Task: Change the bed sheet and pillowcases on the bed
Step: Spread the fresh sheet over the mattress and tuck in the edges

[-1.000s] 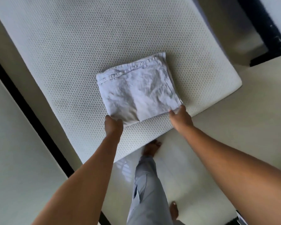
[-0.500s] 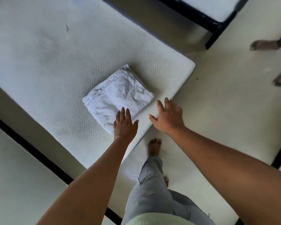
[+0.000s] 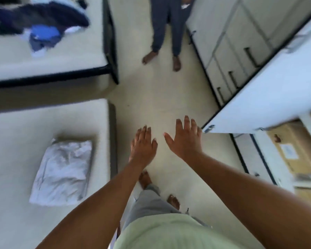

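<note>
A folded white sheet [image 3: 62, 170] lies on the bare white mattress [image 3: 16, 126] at the lower left, near the mattress's corner. My left hand [image 3: 144, 145] and my right hand [image 3: 186, 138] are both stretched out over the pale floor, to the right of the mattress, fingers straight and spread. Neither hand holds or touches anything. The view is blurred by motion.
A second bed [image 3: 48, 56] with a black frame stands at the top left, with a heap of dark and blue clothes [image 3: 39, 26] on it. Another person's legs [image 3: 167, 33] stand ahead on the floor. A white cupboard door [image 3: 269, 94] hangs open at right beside drawers [image 3: 230, 58].
Both hands let go of the folded sheet and lifted off the mattress. The view has swung right, so the sheet now lies at the lower left and my hands hover over the floor.
</note>
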Demonstrator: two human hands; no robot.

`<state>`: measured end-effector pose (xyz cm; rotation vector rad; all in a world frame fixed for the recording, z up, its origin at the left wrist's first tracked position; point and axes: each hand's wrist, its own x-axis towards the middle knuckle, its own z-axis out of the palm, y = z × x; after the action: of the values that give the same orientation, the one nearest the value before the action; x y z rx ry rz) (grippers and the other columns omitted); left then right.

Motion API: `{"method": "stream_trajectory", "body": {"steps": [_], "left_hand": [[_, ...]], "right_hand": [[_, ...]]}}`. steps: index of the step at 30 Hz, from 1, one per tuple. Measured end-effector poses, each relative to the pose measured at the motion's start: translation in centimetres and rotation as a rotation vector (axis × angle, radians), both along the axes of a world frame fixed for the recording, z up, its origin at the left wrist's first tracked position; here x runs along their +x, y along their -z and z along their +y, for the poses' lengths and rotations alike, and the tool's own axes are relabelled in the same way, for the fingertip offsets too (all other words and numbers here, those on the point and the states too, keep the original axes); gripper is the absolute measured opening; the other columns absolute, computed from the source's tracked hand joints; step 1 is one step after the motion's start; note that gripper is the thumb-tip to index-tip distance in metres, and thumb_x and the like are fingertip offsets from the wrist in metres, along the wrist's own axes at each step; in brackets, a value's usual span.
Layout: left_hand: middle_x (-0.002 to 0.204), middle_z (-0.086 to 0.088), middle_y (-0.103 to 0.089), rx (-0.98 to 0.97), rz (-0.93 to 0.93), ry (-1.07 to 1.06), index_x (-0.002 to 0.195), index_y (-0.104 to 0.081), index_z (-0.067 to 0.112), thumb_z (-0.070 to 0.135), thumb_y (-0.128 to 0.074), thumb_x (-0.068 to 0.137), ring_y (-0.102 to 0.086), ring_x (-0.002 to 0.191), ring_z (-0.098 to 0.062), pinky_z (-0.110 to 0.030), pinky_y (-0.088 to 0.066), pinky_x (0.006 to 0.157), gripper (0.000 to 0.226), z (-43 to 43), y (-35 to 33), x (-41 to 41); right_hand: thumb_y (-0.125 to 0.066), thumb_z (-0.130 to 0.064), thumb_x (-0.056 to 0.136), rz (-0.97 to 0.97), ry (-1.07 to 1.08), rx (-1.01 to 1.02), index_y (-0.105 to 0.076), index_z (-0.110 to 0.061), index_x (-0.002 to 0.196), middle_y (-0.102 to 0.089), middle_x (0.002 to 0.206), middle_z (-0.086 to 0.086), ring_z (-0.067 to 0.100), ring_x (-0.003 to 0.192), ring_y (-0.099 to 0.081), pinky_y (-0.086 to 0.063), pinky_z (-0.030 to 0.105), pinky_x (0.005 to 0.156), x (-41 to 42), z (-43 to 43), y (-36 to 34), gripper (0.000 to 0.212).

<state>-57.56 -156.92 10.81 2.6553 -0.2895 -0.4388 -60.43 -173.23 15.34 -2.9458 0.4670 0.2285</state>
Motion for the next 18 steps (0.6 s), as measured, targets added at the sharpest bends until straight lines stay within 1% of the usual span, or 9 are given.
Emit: {"method": "stream_trajectory", "body": {"steps": [3,6,7,8,9,10,13,15,18], "left_hand": [[0.162,-0.013,-0.029,-0.123,-0.105,0.23,0.155,-0.033,0.009,0.041,-0.03,0.1,-0.024,0.151,-0.032,-0.053,-0.028,0.119,0.063,-7.0,-2.7,-0.7],[0.155,-0.02,-0.04,-0.269,-0.204,0.367,0.15,-0.039,0.001,0.043,-0.029,0.098,-0.035,0.145,-0.036,-0.053,-0.036,0.115,0.067,-13.9,-6.4,0.5],[0.156,-0.02,-0.039,-0.32,-0.243,0.351,0.151,-0.037,0.0,0.04,-0.034,0.1,-0.035,0.145,-0.036,-0.051,-0.034,0.117,0.064,-14.7,-6.6,0.9],[0.158,-0.019,-0.035,-0.392,-0.258,0.472,0.153,-0.032,0.001,0.037,-0.038,0.102,-0.032,0.147,-0.034,-0.049,-0.031,0.119,0.063,-19.9,-11.5,1.4],[0.161,-0.018,-0.03,-0.43,-0.251,0.453,0.155,-0.028,0.002,0.036,-0.04,0.102,-0.028,0.149,-0.033,-0.046,-0.027,0.121,0.064,-20.7,-12.2,1.9],[0.162,-0.017,-0.027,-0.52,-0.296,0.513,0.156,-0.024,0.002,0.037,-0.041,0.1,-0.025,0.15,-0.032,-0.044,-0.025,0.122,0.068,-25.0,-16.9,2.6],[0.165,-0.016,-0.019,-0.746,-0.337,0.497,0.159,-0.014,0.003,0.041,-0.043,0.1,-0.018,0.152,-0.028,-0.038,-0.019,0.124,0.075,-30.2,-23.4,4.7],[0.167,-0.013,-0.013,-0.803,-0.303,0.384,0.16,-0.008,0.006,0.044,-0.046,0.103,-0.013,0.153,-0.024,-0.031,-0.014,0.123,0.078,-31.8,-25.5,6.2],[0.168,-0.006,-0.009,-0.935,-0.251,0.36,0.161,-0.005,0.013,0.05,-0.046,0.102,-0.015,0.153,-0.02,-0.035,-0.018,0.124,0.081,-34.3,-29.7,7.2]], "right_hand": [[-0.041,-0.072,0.09,-0.073,0.236,0.011,-0.037,-0.014,0.149,-0.025,0.163,0.021,0.044,0.15,-0.022,-0.028,0.059,0.117,-4.4,-5.1,-2.5,0.083],[-0.039,-0.07,0.093,-0.132,0.415,0.019,-0.027,-0.014,0.155,-0.01,0.168,0.019,0.041,0.154,-0.01,-0.021,0.058,0.12,-6.4,-9.7,-5.8,0.084],[-0.037,-0.07,0.095,-0.139,0.427,0.019,-0.024,-0.014,0.157,-0.006,0.168,0.019,0.041,0.155,-0.006,-0.019,0.057,0.121,-6.0,-9.9,-6.1,0.084],[-0.036,-0.069,0.096,-0.243,0.539,-0.017,-0.021,-0.014,0.158,-0.002,0.169,0.019,0.041,0.155,-0.004,-0.017,0.057,0.122,-6.9,-13.6,-9.4,0.085],[-0.034,-0.068,0.096,-0.277,0.572,-0.032,-0.02,-0.014,0.159,0.0,0.169,0.019,0.04,0.155,-0.002,-0.016,0.057,0.122,-6.8,-13.9,-9.8,0.084],[-0.033,-0.068,0.097,-0.376,0.655,-0.087,-0.02,-0.013,0.159,0.0,0.169,0.019,0.04,0.155,-0.002,-0.016,0.057,0.122,-6.6,-16.7,-13.5,0.084],[-0.032,-0.066,0.099,-0.512,0.717,-0.186,-0.023,-0.012,0.159,-0.004,0.168,0.021,0.041,0.155,-0.004,-0.018,0.057,0.121,-5.1,-19.4,-18.7,0.081],[-0.032,-0.064,0.099,-0.552,0.71,-0.205,-0.023,-0.012,0.158,-0.005,0.168,0.022,0.042,0.155,-0.004,-0.018,0.057,0.121,-3.9,-20.0,-20.9,0.079],[-0.033,-0.063,0.1,-0.628,0.748,-0.251,-0.025,-0.013,0.158,-0.006,0.168,0.02,0.041,0.155,-0.004,-0.017,0.057,0.121,-3.1,-21.0,-24.1,0.076]]}}
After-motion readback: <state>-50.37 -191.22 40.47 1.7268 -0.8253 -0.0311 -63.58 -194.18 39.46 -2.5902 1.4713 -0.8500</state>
